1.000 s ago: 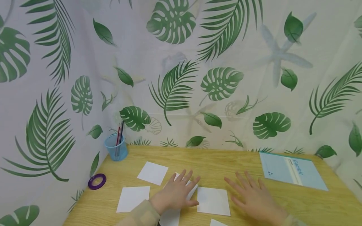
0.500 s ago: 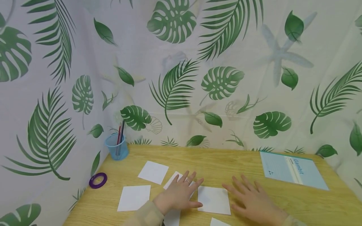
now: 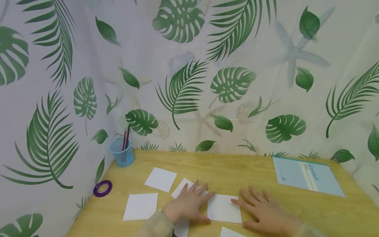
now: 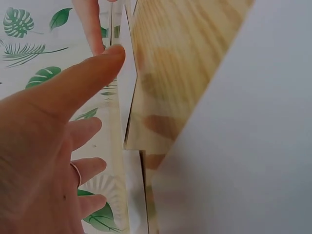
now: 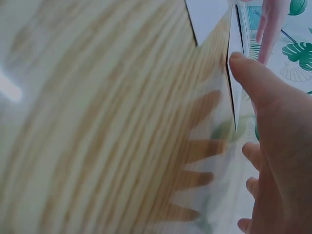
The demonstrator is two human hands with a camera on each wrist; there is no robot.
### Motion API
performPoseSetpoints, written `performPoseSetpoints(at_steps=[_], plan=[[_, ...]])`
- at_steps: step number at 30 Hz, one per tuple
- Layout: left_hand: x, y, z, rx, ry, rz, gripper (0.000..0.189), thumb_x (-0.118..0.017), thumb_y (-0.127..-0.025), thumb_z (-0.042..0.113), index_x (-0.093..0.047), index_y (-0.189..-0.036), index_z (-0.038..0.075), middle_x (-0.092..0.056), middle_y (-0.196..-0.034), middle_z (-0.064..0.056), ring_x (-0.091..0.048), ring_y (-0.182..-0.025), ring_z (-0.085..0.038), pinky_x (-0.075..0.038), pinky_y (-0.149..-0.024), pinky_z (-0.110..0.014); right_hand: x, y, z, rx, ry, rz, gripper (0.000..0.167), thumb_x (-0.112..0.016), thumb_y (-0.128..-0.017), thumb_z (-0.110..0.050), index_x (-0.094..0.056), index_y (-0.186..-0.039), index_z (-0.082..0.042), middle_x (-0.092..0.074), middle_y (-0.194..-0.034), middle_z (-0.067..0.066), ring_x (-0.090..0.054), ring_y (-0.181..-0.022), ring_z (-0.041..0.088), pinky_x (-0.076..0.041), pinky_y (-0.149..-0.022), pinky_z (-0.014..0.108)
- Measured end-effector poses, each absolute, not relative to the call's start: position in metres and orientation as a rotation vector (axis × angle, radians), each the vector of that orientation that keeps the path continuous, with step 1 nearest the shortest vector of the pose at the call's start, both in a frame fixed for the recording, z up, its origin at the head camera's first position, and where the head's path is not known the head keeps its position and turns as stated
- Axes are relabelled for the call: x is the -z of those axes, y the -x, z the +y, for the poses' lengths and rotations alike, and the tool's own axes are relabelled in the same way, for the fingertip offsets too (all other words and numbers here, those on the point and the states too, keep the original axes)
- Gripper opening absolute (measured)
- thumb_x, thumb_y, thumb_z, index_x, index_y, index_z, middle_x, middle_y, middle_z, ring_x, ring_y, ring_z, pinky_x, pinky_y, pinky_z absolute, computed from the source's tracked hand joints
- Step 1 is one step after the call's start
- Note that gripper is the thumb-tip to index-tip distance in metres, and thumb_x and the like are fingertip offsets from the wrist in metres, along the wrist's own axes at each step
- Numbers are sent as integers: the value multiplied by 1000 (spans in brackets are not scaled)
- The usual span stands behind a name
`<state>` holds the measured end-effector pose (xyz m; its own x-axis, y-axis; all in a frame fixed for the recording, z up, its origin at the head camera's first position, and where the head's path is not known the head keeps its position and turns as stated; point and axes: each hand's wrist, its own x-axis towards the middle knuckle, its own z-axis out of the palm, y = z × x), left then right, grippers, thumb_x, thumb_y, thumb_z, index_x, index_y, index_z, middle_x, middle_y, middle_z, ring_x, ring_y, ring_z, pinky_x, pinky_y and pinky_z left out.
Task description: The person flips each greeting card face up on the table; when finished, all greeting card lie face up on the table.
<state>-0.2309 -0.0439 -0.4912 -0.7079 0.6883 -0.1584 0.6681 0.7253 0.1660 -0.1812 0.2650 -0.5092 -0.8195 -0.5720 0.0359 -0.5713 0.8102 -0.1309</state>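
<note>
My left hand (image 3: 190,202), a ring on one finger, is spread over the white papers with nothing in its grasp. It partly covers a tilted paper (image 3: 179,188) behind it and another paper (image 3: 182,227) below. Between the two hands lies a white paper (image 3: 224,210). At its right edge is my right hand (image 3: 265,210), fingers spread and holding nothing; its index fingertip overlaps the paper's corner. In the right wrist view, finger reflections on the wood show a gap below the right hand (image 5: 278,131). The left hand (image 4: 58,131) likewise appears raised off the surface.
More white papers lie at left, one further back (image 3: 161,179) and one nearer (image 3: 140,206); another (image 3: 231,232) is cut off at the bottom. A purple ring-shaped object (image 3: 102,188), blue pen cup (image 3: 122,154) and light-blue "Gambit" pad (image 3: 308,174) sit around the wooden table (image 3: 204,164).
Both hands stay spread. The left hand has shifted slightly right. The right hand has lowered a little in view, its index fingertip now overlapping the middle paper. The papers stay put.
</note>
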Motion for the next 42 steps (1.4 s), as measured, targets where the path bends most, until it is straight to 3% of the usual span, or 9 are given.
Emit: performPoseSetpoints(at_steps=[7, 16, 27, 36, 42], plan=[[495, 231, -39, -175, -1049, 2697, 88, -65, -79, 70, -32, -154, 38, -24, -164, -1, -18, -151, -38, -24, -113, -68, 508, 186, 266, 262, 1053, 2942, 63, -47, -92, -68, -37, -150, -44, -39, -157, 12, -27, -143, 51, -25, -99, 80], [493, 231, -38, -153, -1054, 2718, 81, -67, -79, 68, -42, -149, 37, -35, -160, 2, -27, -148, -36, -29, -111, -68, 513, 191, 267, 235, 1077, 2947, 61, -46, -92, -68, -41, -148, -43, -44, -154, 8, -31, -141, 51, -28, -95, 80], [496, 233, -38, -179, -1050, 2709, 73, -67, -82, 65, -46, -146, 39, -38, -157, 6, -29, -148, -34, -30, -111, -66, 509, 196, 263, 324, 904, 2806, 67, -47, -87, -75, -39, -148, -48, -41, -157, 5, -22, -145, 51, -16, -99, 84], [500, 231, -39, -197, -1090, 2703, 71, -66, -82, 65, -47, -146, 38, -41, -155, 8, -33, -146, -33, -34, -110, -64, 507, 196, 260, 360, 856, 2760, 71, -53, -84, -75, -43, -147, -45, -46, -154, 3, -24, -145, 50, -15, -101, 83], [495, 232, -38, -154, -1124, 2734, 70, -66, -83, 64, -48, -145, 37, -43, -154, 7, -35, -145, -33, -35, -108, -65, 504, 199, 261, 343, 847, 2777, 67, -50, -86, -74, -44, -146, -45, -47, -153, 3, -25, -145, 49, -17, -101, 82]])
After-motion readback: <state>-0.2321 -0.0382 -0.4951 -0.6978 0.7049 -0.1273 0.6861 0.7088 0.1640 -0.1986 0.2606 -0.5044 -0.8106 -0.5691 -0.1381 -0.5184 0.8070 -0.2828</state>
